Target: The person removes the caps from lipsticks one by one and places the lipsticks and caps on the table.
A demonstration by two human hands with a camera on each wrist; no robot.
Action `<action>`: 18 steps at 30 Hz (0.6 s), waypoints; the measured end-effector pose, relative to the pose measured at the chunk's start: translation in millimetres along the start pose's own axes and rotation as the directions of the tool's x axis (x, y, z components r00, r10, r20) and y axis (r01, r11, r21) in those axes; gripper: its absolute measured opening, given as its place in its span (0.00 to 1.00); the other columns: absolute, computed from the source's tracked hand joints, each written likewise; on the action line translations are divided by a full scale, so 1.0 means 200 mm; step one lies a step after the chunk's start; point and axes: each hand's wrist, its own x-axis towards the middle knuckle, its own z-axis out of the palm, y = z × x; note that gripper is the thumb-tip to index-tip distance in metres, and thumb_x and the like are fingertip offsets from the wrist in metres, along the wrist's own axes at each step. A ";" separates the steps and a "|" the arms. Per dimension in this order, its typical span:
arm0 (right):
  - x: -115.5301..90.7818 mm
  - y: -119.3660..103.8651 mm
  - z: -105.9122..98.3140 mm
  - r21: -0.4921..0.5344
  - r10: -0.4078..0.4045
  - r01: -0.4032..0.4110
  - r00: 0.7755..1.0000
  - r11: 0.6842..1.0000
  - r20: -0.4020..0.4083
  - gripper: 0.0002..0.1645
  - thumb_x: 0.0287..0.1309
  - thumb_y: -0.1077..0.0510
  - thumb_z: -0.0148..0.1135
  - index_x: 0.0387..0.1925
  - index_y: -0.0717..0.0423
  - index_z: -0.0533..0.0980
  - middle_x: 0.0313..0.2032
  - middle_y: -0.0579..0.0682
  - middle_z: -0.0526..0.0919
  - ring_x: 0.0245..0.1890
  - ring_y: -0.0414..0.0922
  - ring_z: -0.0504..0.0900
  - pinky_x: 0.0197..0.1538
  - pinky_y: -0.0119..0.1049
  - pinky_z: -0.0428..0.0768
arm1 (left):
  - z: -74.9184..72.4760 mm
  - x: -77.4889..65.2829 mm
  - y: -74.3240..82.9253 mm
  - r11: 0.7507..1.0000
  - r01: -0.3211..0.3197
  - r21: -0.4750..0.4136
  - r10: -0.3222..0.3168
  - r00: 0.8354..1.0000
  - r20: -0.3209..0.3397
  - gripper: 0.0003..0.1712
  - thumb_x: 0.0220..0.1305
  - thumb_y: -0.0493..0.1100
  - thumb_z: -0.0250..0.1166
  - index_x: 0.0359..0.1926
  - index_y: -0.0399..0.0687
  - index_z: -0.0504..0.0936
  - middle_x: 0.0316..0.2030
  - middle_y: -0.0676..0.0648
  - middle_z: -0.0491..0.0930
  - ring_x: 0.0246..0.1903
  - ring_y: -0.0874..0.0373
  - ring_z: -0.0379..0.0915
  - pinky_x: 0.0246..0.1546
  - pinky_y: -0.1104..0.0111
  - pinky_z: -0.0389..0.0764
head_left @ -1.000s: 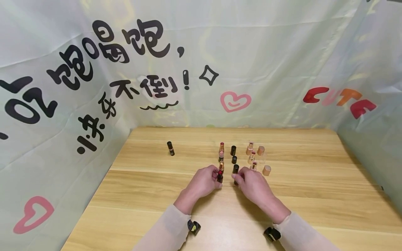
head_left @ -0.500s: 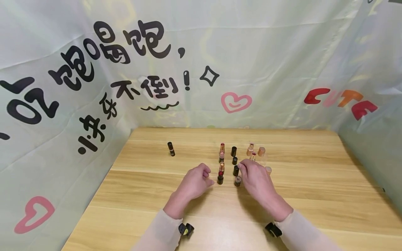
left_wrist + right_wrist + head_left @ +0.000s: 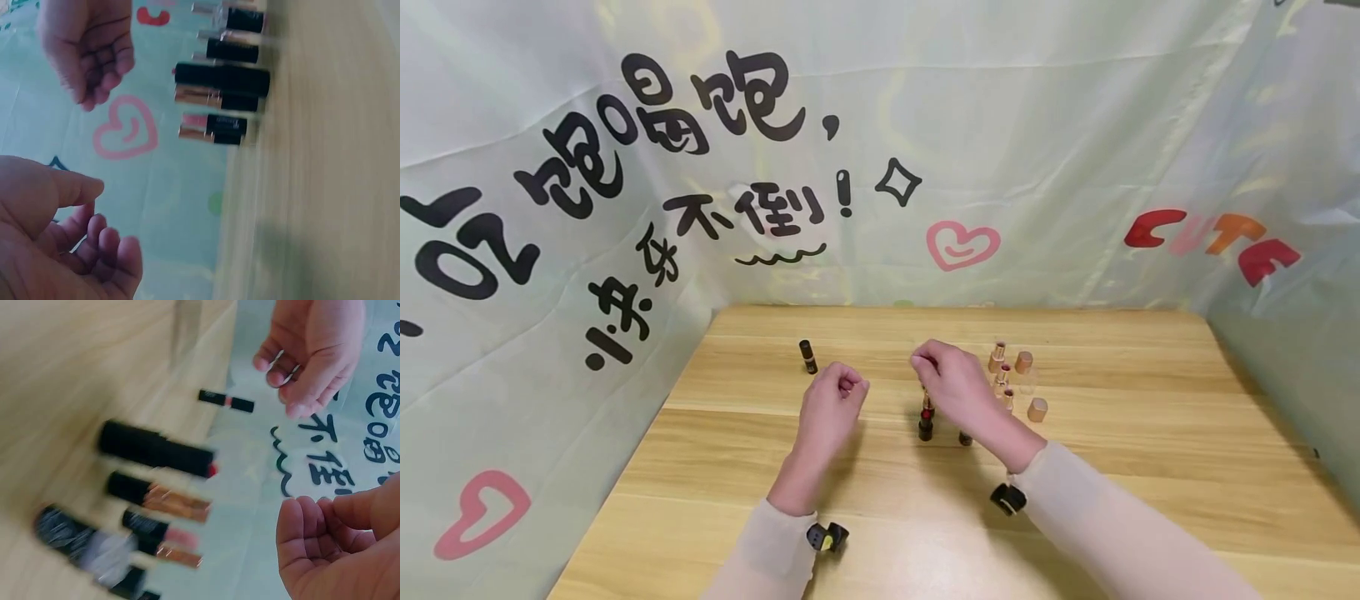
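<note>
My left hand point(image 3: 831, 408) hovers above the table, fingers loosely bent and nothing in them, near a capped black lipstick point(image 3: 807, 357) standing alone at the left. Over the middle row my right hand point(image 3: 958, 387) is raised, also with bent fingers and nothing held. It hides part of that row in the head view. A red lipstick in a black base point(image 3: 926, 429) stands uncapped at the row's front. Behind it in the right wrist view are a gold-tubed lipstick point(image 3: 178, 503) and a pink one point(image 3: 178, 537). A clear-topped black tube point(image 3: 112, 556) stands beside them.
On the right stand uncapped rose-gold lipsticks point(image 3: 997, 358) and loose rose-gold caps point(image 3: 1037, 410). The wooden table point(image 3: 737, 467) ends at a printed cloth backdrop point(image 3: 1060, 133) behind and at both sides.
The left hand has left the red lipstick and moved left and away from me. The right hand let go of the tube at the front, then moved left and up over the middle row.
</note>
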 end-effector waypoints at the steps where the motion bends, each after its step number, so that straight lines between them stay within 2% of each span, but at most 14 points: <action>1: 0.02 -0.03 0.01 0.016 0.003 -0.003 1.000 1.000 0.009 0.12 0.79 0.54 0.57 0.46 0.54 0.84 0.28 0.48 0.81 0.24 0.43 0.74 0.34 0.39 0.75 | -0.01 0.01 -0.01 1.000 0.008 -0.011 -0.009 1.000 -0.023 0.06 0.73 0.43 0.68 0.41 0.45 0.82 0.38 0.47 0.78 0.38 0.54 0.74 0.40 0.64 0.76; 6: 0.11 -0.15 0.07 0.092 0.016 -0.022 0.998 0.996 0.068 0.13 0.80 0.53 0.55 0.49 0.53 0.83 0.34 0.49 0.85 0.29 0.44 0.77 0.39 0.40 0.78 | -0.07 0.05 -0.07 0.997 0.050 -0.051 -0.056 0.991 -0.125 0.06 0.73 0.44 0.68 0.42 0.45 0.83 0.41 0.45 0.79 0.42 0.50 0.74 0.44 0.60 0.75; 11: 0.19 -0.21 0.16 0.149 0.053 -0.073 0.990 0.986 0.133 0.13 0.80 0.54 0.56 0.53 0.54 0.83 0.39 0.49 0.86 0.35 0.45 0.81 0.42 0.41 0.80 | -0.14 0.11 -0.14 0.993 0.084 -0.077 -0.098 0.974 -0.202 0.08 0.73 0.44 0.66 0.44 0.43 0.82 0.43 0.43 0.78 0.45 0.47 0.74 0.48 0.58 0.74; 14: 0.23 -0.21 0.21 0.144 0.080 -0.105 0.982 0.984 0.171 0.13 0.79 0.54 0.57 0.54 0.54 0.82 0.44 0.49 0.87 0.40 0.46 0.83 0.45 0.43 0.83 | -0.16 0.15 -0.18 0.989 0.117 -0.093 -0.136 0.964 -0.226 0.11 0.72 0.45 0.66 0.46 0.42 0.81 0.44 0.42 0.77 0.47 0.46 0.72 0.50 0.57 0.72; 18: 0.28 -0.22 0.26 0.115 0.093 -0.120 0.971 0.986 0.219 0.16 0.80 0.53 0.55 0.57 0.55 0.82 0.49 0.51 0.88 0.48 0.48 0.85 0.52 0.47 0.84 | -0.17 0.22 -0.23 0.980 0.170 -0.104 -0.188 0.959 -0.213 0.16 0.72 0.45 0.66 0.53 0.40 0.78 0.49 0.40 0.75 0.50 0.45 0.71 0.53 0.54 0.73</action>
